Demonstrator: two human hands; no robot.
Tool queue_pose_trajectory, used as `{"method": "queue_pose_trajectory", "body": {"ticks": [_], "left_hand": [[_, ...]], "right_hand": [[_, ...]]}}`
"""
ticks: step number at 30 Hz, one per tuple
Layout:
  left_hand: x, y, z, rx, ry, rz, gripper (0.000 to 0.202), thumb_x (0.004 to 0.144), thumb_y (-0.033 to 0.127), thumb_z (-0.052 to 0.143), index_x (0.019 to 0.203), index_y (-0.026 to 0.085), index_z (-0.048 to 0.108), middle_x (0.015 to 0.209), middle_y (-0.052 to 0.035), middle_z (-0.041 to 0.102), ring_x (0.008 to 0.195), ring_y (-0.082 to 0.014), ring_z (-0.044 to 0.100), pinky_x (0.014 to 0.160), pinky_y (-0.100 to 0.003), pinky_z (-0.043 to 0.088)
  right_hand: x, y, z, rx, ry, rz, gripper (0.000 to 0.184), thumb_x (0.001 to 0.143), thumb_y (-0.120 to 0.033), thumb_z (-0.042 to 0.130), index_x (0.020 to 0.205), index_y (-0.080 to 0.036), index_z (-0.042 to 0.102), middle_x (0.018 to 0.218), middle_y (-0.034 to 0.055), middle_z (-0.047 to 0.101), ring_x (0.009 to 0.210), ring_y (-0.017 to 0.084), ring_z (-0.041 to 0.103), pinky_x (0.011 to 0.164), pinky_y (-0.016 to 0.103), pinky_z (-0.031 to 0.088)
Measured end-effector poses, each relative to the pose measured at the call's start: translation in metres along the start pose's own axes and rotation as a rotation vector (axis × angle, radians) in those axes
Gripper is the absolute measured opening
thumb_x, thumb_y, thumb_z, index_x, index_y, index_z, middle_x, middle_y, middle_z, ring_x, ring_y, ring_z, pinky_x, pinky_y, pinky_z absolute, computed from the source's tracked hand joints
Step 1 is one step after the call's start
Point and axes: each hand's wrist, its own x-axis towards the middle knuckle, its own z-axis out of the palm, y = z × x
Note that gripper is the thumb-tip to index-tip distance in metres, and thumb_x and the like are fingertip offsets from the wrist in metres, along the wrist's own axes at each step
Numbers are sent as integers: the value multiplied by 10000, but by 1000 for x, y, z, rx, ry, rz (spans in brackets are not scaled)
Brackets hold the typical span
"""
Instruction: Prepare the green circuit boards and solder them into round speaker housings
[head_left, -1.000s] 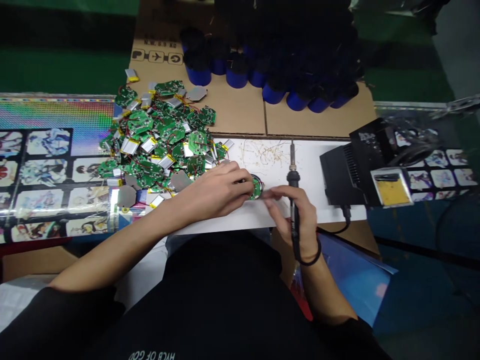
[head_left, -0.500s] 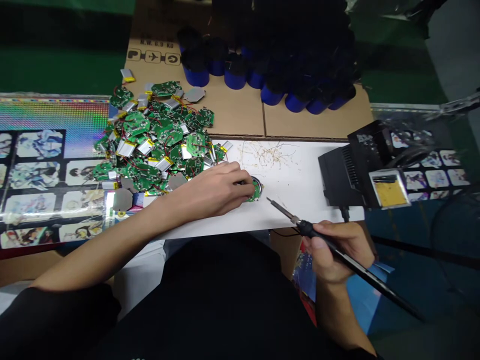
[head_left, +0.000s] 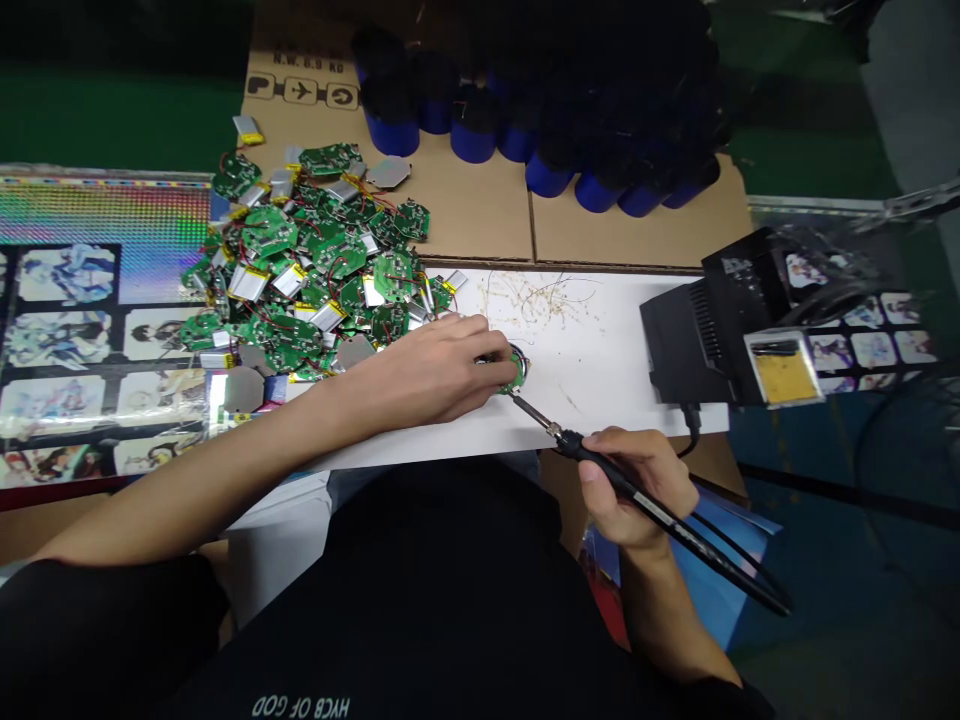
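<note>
A white worktop [head_left: 615, 390] sits between flattened cardboard [head_left: 465, 225] and a glossy sheet of printed pictures [head_left: 97, 300], with rows of blue cylinders [head_left: 472, 140] standing on the cardboard. A heap of green circuit boards [head_left: 315, 260], mixed with flat silver batteries and red wires, spills over the cardboard and the sheet to the worktop's left end. Solder scraps [head_left: 536, 300] lie on the white surface, and a black soldering station [head_left: 705, 340] with a yellow sponge [head_left: 784, 380] stands to the right. The left hand [head_left: 427, 375] has its grip pressed together, fingertips [head_left: 487, 350] pinching a small round board [head_left: 514, 370] on the worktop just beyond the heap. The right hand [head_left: 634, 490] holds a soldering iron [head_left: 600, 462] like a pen, its tip at the round board's lower edge.
</note>
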Motion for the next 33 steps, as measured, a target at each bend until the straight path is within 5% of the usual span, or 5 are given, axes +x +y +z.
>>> {"method": "queue_pose_trajectory", "body": {"ticks": [25,33], "left_hand": [[1,-1,0,101,-11,50,192,1067,228,504,1121,197,686,1163,-100,691,1000,-248,585,880,-378,435],[1,-1,0,114,-34,47,207,1080,244,480,1118,199,679,1168,-88,683,1000,-242,583,872,-376,438]], "right_hand": [[4,-7,2,-38,-47,-38,131,845,-203,710,957,-245,658,788,9,777,585,165,735,514,253,594],[5,-12,3,-11,-78,76,84,867,-215,693,940,-224,651,724,-23,720,510,114,658,489,207,527]]}}
